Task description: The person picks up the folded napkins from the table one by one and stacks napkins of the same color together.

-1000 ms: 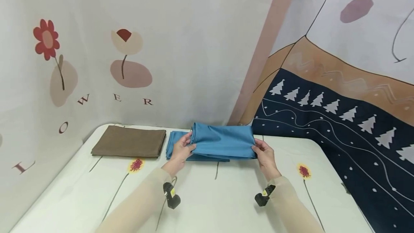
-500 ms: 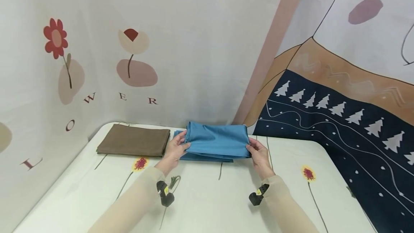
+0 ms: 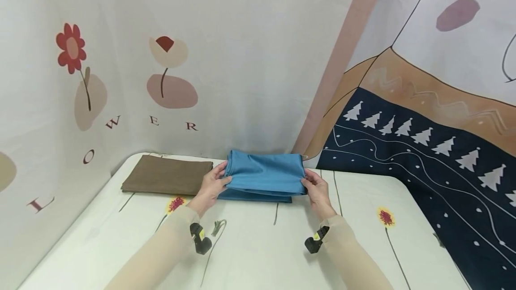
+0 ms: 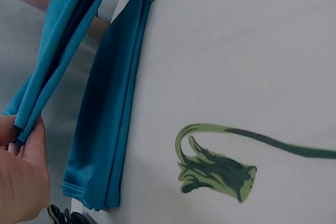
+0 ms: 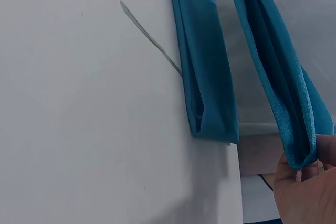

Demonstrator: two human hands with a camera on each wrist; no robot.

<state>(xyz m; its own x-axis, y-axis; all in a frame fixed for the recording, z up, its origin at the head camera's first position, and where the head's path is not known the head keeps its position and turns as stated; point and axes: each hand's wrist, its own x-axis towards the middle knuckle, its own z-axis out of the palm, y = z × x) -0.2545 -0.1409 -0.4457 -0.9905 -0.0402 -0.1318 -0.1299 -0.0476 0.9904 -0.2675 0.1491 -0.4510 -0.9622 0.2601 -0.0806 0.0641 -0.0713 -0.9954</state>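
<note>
A folded blue cloth point(image 3: 264, 171) is held up between my two hands, tilted with its broad face toward me. My left hand point(image 3: 210, 186) pinches its left end, thumb in front. At the right end my right hand point(image 3: 320, 191) has the same kind of pinch. Beneath it, a second folded blue cloth point(image 3: 278, 198) lies near the table's back edge. Both wrist views show a gap between the held cloth point(image 5: 278, 72) and the lying one point(image 5: 207, 66). Most of the lying cloth is hidden in the head view by the held one and my left hand.
A folded brown cloth point(image 3: 167, 176) lies at the back left, close to my left hand. The table point(image 3: 258, 245) has a white cover printed with flowers. Behind it hangs a pale printed curtain point(image 3: 250, 66), with a dark blue tree-patterned part point(image 3: 375, 142) at the right.
Both hands have carried the held blue cloth leftward, more over the lying one. My left hand now overlaps the brown cloth's right edge. The head view has shifted slightly.
</note>
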